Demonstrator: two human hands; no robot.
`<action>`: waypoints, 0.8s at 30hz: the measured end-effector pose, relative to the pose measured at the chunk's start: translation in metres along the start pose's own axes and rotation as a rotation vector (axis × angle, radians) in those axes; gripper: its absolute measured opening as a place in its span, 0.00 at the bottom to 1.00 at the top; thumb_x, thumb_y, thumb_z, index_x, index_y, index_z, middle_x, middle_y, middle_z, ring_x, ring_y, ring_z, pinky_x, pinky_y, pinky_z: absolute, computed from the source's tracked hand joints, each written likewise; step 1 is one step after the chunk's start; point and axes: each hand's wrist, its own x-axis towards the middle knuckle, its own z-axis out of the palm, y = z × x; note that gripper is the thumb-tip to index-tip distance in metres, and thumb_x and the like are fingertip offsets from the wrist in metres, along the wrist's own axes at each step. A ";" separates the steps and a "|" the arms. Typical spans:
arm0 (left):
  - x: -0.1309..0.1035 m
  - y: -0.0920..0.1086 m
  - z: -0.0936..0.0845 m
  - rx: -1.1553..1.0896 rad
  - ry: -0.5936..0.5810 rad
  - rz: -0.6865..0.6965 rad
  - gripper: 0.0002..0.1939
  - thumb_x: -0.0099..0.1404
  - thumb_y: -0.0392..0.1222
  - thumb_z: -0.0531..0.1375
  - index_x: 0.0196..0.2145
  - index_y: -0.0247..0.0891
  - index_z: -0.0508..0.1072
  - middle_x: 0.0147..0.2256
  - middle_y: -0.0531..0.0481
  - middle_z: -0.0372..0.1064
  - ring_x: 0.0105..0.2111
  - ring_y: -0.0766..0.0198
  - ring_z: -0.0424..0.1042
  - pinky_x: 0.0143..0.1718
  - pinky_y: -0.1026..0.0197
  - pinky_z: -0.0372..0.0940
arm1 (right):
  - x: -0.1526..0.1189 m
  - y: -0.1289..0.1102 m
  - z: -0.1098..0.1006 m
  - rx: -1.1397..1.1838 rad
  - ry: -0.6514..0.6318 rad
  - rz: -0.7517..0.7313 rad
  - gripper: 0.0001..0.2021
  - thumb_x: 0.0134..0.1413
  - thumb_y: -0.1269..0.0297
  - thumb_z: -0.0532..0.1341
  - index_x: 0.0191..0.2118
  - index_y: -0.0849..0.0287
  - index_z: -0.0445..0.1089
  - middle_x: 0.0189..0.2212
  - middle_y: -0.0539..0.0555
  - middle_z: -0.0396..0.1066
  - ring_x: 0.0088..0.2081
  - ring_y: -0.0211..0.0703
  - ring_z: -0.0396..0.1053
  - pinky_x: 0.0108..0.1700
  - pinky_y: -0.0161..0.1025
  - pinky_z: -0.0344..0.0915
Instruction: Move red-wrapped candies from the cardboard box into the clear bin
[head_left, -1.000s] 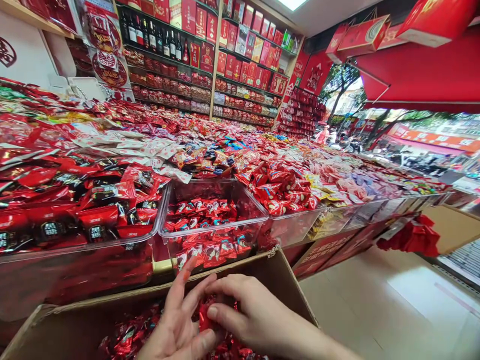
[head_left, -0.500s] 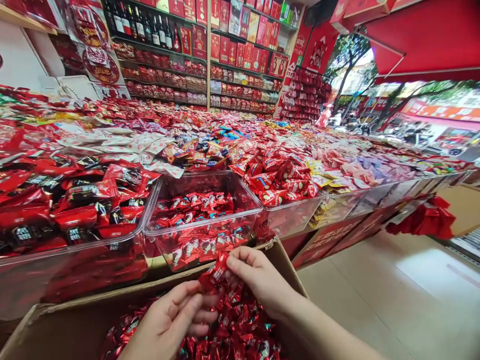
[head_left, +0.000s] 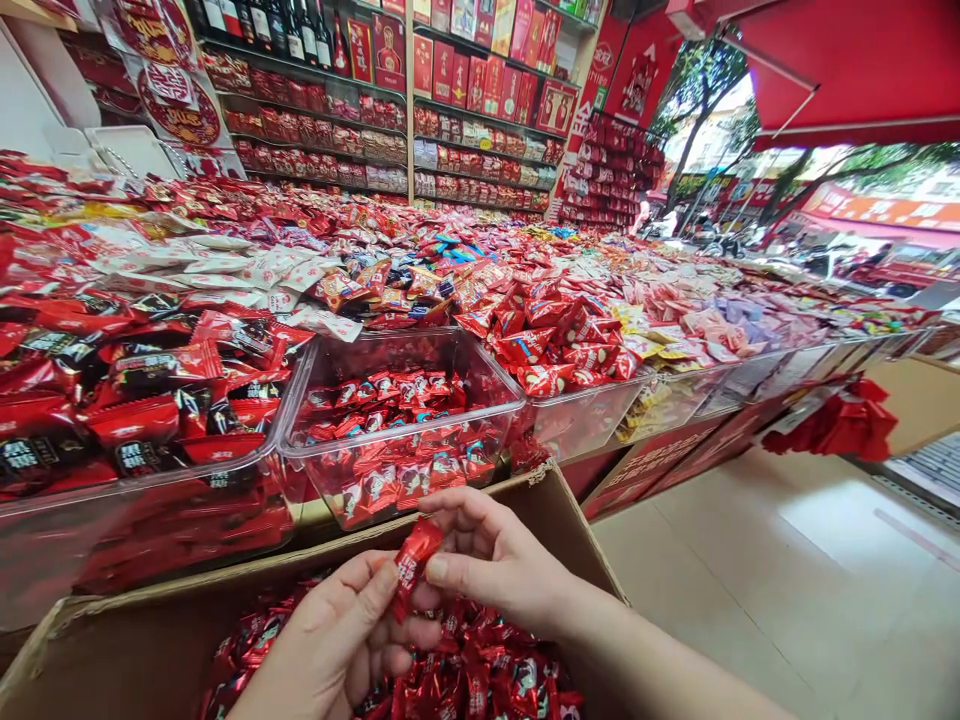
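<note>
**Left hand [head_left: 337, 625] pinches one red wrapped sweet [head_left: 415, 563] over an open carton**

Taking the sweet as the centre of the dial, the left hand comes in from 7 o'clock, its thumb laid on the wrapper and its other fingers curled beneath. The right hand [head_left: 499, 560] comes in from 4 o'clock, fingers bent and thumb tip at the sweet's right edge; whether it grips too, I cannot tell. The sweet is tilted, its upper end towards 1 o'clock, with pale lettering on the wrapper.

Below it, the cardboard carton [head_left: 142, 640] holds a pile of loose red sweets [head_left: 480, 675], mostly at 5 o'clock. At 12 o'clock, just past the carton's far rim, stands a clear plastic bin [head_left: 401, 437], part-filled with red-wrapped pieces. Beside that bin, at 10 o'clock, red-and-black packets [head_left: 150, 430] fill another container; at 1 o'clock, glossy red packets [head_left: 559, 345] are heaped high. White packets [head_left: 225, 265] lie towards 11 o'clock.

Farther off, stocked shelves [head_left: 409, 110] rise at 12 o'clock, a red awning [head_left: 862, 75] spreads at 2, and pale floor tiles [head_left: 720, 570] lie at 3.
</note>
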 end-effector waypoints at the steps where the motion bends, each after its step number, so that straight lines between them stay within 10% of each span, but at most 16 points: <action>1: -0.003 0.002 0.003 -0.037 0.012 -0.047 0.14 0.45 0.47 0.67 0.28 0.37 0.72 0.23 0.53 0.74 0.20 0.70 0.72 0.19 0.73 0.61 | -0.001 -0.001 0.000 -0.010 -0.027 -0.026 0.19 0.41 0.63 0.64 0.43 0.57 0.64 0.34 0.51 0.66 0.30 0.33 0.64 0.34 0.34 0.61; 5: -0.009 0.000 0.005 -0.007 -0.004 -0.089 0.15 0.49 0.50 0.64 0.29 0.37 0.70 0.19 0.53 0.72 0.18 0.69 0.70 0.17 0.72 0.58 | -0.001 -0.002 0.002 -0.096 0.015 -0.059 0.10 0.40 0.62 0.65 0.31 0.61 0.69 0.29 0.51 0.67 0.31 0.34 0.64 0.35 0.34 0.62; 10: 0.001 -0.012 -0.007 0.247 0.037 0.201 0.21 0.56 0.57 0.55 0.39 0.38 0.67 0.17 0.53 0.71 0.19 0.67 0.66 0.19 0.68 0.59 | 0.002 0.002 0.004 -0.091 0.149 0.056 0.14 0.39 0.55 0.64 0.26 0.62 0.66 0.20 0.48 0.65 0.22 0.32 0.61 0.27 0.32 0.59; 14: 0.009 -0.012 -0.011 0.317 0.076 0.268 0.16 0.51 0.54 0.61 0.29 0.39 0.69 0.17 0.55 0.70 0.15 0.70 0.64 0.15 0.71 0.56 | 0.000 0.005 0.002 -0.216 0.121 0.113 0.17 0.44 0.52 0.60 0.23 0.64 0.64 0.16 0.46 0.59 0.19 0.28 0.53 0.22 0.30 0.52; 24: 0.009 -0.007 -0.013 0.550 0.121 0.318 0.15 0.52 0.53 0.60 0.21 0.38 0.69 0.15 0.56 0.66 0.15 0.70 0.63 0.15 0.71 0.54 | -0.001 0.009 0.000 -0.344 -0.002 0.041 0.13 0.42 0.60 0.63 0.34 0.62 0.66 0.27 0.50 0.65 0.28 0.33 0.61 0.32 0.33 0.59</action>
